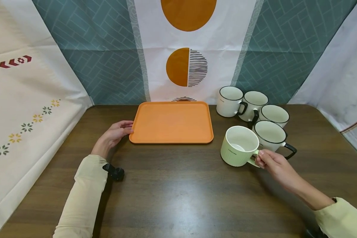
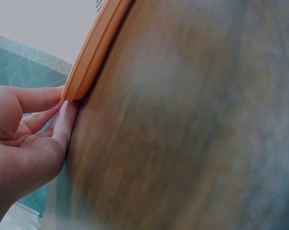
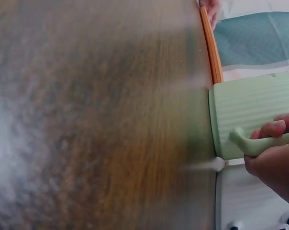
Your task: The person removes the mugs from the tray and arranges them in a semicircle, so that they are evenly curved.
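An orange tray [image 1: 172,123] lies at the back middle of the wooden table. My left hand [image 1: 116,134] pinches its left edge; in the left wrist view the thumb and fingers of the hand [image 2: 32,129] meet at the corner of the tray [image 2: 92,57]. To the tray's right, my right hand [image 1: 275,165] grips the handle of a pale green mug [image 1: 236,153], which is upright. Close up, the fingers curl round that handle on the ribbed mug [image 3: 252,108]. Whether the mug's base touches the table is hard to tell.
Several white mugs with black rims cluster behind and right of the green one: one at the back left [image 1: 229,102], the nearest white mug [image 1: 267,140] just beside my right hand. A patterned cloth [image 1: 107,66] hangs behind the table [image 1: 166,185].
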Action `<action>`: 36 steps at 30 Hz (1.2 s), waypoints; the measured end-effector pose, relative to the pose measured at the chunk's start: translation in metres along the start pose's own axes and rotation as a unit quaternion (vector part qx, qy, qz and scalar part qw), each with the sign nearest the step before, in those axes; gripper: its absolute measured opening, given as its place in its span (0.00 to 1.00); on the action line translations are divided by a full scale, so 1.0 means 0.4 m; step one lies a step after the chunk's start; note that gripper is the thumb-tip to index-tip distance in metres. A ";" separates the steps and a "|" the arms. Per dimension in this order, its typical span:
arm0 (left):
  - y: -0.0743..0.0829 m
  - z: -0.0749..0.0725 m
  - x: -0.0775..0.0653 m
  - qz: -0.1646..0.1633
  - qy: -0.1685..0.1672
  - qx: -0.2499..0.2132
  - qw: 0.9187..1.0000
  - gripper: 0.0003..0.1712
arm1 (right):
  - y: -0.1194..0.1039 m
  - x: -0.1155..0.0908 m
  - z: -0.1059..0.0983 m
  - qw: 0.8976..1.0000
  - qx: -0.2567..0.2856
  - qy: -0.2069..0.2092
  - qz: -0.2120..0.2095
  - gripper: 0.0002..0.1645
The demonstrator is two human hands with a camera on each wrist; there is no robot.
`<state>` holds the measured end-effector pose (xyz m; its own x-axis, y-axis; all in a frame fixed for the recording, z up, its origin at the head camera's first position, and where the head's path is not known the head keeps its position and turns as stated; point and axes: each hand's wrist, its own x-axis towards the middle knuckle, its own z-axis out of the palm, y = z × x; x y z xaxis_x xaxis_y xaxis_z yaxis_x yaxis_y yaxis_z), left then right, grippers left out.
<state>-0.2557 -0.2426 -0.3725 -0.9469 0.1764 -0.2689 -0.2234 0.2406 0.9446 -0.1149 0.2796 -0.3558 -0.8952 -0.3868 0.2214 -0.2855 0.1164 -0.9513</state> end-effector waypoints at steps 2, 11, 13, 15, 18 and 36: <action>-0.001 -0.001 -0.001 0.000 0.002 0.000 1.000 0.34 | 0.000 -0.001 -0.001 1.000 0.000 0.002 -0.002 0.18; -0.003 0.003 0.005 0.001 0.005 -0.005 1.000 0.33 | 0.004 -0.010 -0.003 0.999 -0.025 0.022 0.006 0.17; -0.003 0.003 0.008 0.002 0.004 -0.006 1.000 0.33 | 0.005 -0.010 -0.003 0.999 -0.029 0.026 0.010 0.18; -0.003 0.002 0.011 0.003 0.004 -0.008 1.000 0.33 | 0.004 -0.009 -0.002 0.999 -0.037 0.031 0.016 0.18; -0.004 0.003 0.012 0.006 0.004 -0.010 1.000 0.33 | 0.002 -0.009 0.000 0.996 -0.062 0.044 0.036 0.20; 0.011 0.041 0.020 -0.012 0.014 0.004 1.000 0.30 | -0.005 -0.040 -0.032 0.992 -0.039 0.100 0.066 0.17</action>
<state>-0.2606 -0.2245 -0.3738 -0.9470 0.1444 -0.2870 -0.2452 0.2523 0.9361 -0.1042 0.2972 -0.3545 -0.9742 -0.1759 0.1416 -0.1802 0.2276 -0.9569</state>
